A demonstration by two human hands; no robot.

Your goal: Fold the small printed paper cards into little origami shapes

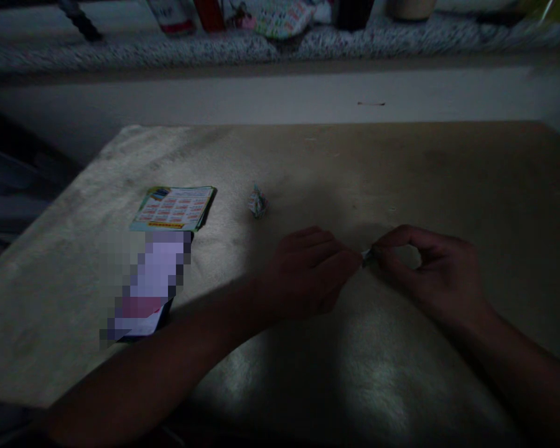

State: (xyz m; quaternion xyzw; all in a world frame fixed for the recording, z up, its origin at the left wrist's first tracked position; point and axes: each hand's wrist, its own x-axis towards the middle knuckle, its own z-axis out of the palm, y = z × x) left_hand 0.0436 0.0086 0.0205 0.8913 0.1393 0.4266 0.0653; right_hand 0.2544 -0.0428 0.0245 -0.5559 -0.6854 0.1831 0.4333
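Note:
My left hand and my right hand meet above the middle of a tan table, fingertips pinched together on a small pale scrap of paper. Both hands are closed in a pinch. The scrap is too small and dim to describe further. A small folded colourful paper piece lies on the table a little beyond my left hand.
A stack of printed paper sheets lies at the left of the table, with a blurred-out rectangular object just in front of it. Beyond the table runs a pale floor strip and a speckled rug with bottles and clutter.

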